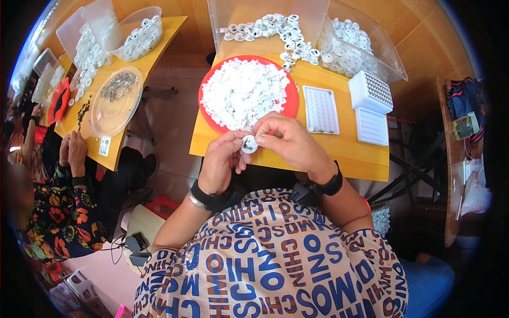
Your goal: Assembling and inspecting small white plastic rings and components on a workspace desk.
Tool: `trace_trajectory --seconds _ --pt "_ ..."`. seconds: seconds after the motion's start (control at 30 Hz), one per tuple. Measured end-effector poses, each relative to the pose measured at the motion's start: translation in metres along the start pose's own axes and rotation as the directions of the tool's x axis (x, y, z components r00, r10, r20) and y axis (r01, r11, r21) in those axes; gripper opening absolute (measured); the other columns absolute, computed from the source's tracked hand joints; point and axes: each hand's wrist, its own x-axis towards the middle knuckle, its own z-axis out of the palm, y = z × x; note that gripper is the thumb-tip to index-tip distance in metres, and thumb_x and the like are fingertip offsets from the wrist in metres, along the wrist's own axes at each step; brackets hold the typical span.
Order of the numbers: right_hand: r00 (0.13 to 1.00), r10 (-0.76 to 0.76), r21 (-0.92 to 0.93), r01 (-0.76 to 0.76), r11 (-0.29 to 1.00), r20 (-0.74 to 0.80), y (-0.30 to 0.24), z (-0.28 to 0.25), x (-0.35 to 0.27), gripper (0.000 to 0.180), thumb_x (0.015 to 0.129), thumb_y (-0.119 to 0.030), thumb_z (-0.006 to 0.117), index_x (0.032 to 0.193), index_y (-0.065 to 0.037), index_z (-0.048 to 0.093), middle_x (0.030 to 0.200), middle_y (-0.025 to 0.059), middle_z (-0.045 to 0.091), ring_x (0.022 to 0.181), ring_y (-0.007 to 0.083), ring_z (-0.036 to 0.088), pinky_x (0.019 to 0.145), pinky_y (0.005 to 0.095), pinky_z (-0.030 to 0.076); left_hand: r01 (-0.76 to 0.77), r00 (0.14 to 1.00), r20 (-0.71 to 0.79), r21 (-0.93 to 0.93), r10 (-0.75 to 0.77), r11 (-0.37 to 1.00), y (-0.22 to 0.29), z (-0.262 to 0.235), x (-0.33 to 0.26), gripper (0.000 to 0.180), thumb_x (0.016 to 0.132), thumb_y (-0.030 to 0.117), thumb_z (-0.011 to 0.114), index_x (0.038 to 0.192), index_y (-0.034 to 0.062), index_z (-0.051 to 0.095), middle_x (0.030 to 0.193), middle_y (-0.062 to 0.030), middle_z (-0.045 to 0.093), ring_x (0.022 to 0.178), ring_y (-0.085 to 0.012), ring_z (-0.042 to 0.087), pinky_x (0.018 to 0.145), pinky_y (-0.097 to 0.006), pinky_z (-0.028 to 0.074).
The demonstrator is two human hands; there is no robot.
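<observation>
My left hand [221, 161] and my right hand [289, 140] meet just in front of the yellow table's near edge, both pinching one small round white cap [249, 144] with a dark centre. Right behind them stands a red round tray [290, 100] heaped with small white plastic pieces [241, 93]. A white grid tray [320, 109] lies to the right of the red tray, with a few small parts in its near row.
Stacked white grid trays [371, 90] and another [371, 127] lie at the right. Clear bins [360, 45] and a pile of white ring caps [270, 26] sit at the back. At a left table [151, 55], another person's hands [73, 153] rest beside a clear round lid [114, 100].
</observation>
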Motion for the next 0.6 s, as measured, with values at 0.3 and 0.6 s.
trace_trajectory --seconds 0.3,0.6 --pt "0.998 -0.049 -0.132 0.054 0.99 0.043 -0.0054 0.002 -0.0017 0.013 0.086 -0.01 0.062 0.08 0.0 0.059 0.099 0.0134 0.061 0.086 0.0197 0.06 0.079 0.0295 0.046 0.026 0.999 0.02 -0.03 -0.025 0.999 0.0002 -0.001 0.0005 0.028 0.093 0.017 0.044 0.107 -0.0021 0.059 0.071 -0.0036 0.06 0.054 -0.0081 0.053 0.047 -0.018 0.039" --pt "0.999 -0.046 -0.129 0.047 0.991 0.007 0.0015 0.0062 -0.0017 0.013 0.084 -0.009 0.063 0.079 0.001 0.058 0.091 0.0132 0.061 0.081 0.0219 0.06 0.075 0.0305 0.047 0.017 1.0 0.006 -0.042 -0.017 0.999 -0.0033 -0.0016 0.0023 0.027 0.094 0.016 0.046 0.108 -0.0025 0.06 0.071 -0.0031 0.06 0.054 -0.0079 0.052 0.047 -0.018 0.038"
